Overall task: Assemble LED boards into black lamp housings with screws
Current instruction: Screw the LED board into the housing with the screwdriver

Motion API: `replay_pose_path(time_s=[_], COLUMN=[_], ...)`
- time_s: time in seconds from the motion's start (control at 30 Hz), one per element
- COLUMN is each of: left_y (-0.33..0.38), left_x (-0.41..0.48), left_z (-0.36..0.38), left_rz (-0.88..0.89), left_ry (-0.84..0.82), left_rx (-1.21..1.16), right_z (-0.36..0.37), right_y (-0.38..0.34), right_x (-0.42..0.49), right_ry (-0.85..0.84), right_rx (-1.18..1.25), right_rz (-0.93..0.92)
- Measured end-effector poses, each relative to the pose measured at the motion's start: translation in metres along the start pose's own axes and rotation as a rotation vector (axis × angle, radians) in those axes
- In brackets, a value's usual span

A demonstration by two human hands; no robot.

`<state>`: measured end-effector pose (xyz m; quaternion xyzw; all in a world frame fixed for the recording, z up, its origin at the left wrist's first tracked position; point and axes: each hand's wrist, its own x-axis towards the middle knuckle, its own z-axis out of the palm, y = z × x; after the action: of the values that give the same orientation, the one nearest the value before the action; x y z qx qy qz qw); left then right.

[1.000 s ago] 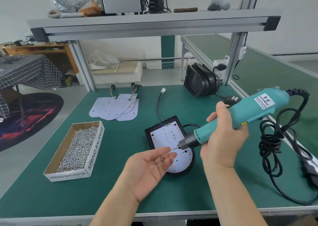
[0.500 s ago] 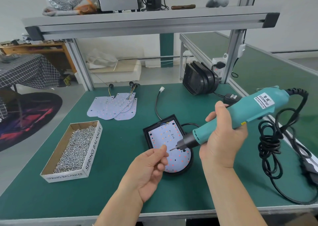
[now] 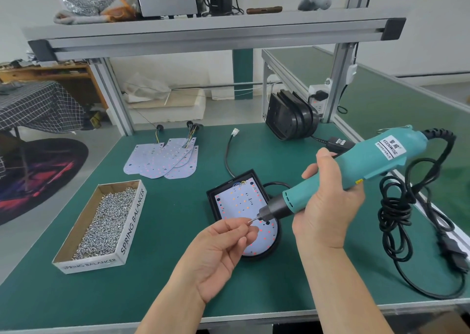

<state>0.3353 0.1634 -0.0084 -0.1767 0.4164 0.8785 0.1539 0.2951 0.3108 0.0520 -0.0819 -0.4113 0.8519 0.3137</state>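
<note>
Left hand (image 3: pixel 221 252) is raised palm-up over the counter (image 3: pixel 165 244), with thumb and forefinger closed in a pinch on a small screw (image 3: pixel 250 221) at the bit tip. Right hand (image 3: pixel 328 206) has its fingers wrapped round the teal electric screwdriver (image 3: pixel 356 166), which is angled down and to the left. Directly below, the LED board (image 3: pixel 241 204) sits inside a black lamp housing (image 3: pixel 229 184) lying flat on the counter. An open box of screws (image 3: pixel 106 221) lies to the left. Spare LED boards (image 3: pixel 162 160) are fanned out at the back. More housings (image 3: pixel 290 116) lean against the frame post. The coiled cord (image 3: pixel 396 206) is on the right.
</note>
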Motion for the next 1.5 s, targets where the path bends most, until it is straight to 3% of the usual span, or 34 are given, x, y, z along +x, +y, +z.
replay_pose_path(time_s=[0.63, 0.9, 1.13, 1.5], left_y=[0.0, -0.009, -0.02, -0.024], left_x=[-0.001, -0.001, -0.004, -0.006], left_z=[0.002, 0.006, 0.015, 0.017], left_rz=[0.056, 0.214, 0.392, 0.408], left_ry=[0.002, 0.04, 0.04, 0.033], left_rx=[0.003, 0.04, 0.046, 0.102], right_z=[0.002, 0.002, -0.001, -0.007], right_y=[0.003, 0.004, 0.004, 0.007], right_x=[0.001, 0.003, 0.008, 0.013], right_ry=[-0.008, 0.0, 0.111, 0.144], right_rx=[-0.014, -0.024, 0.04, 0.057], right_rz=[0.005, -0.003, 0.092, 0.13])
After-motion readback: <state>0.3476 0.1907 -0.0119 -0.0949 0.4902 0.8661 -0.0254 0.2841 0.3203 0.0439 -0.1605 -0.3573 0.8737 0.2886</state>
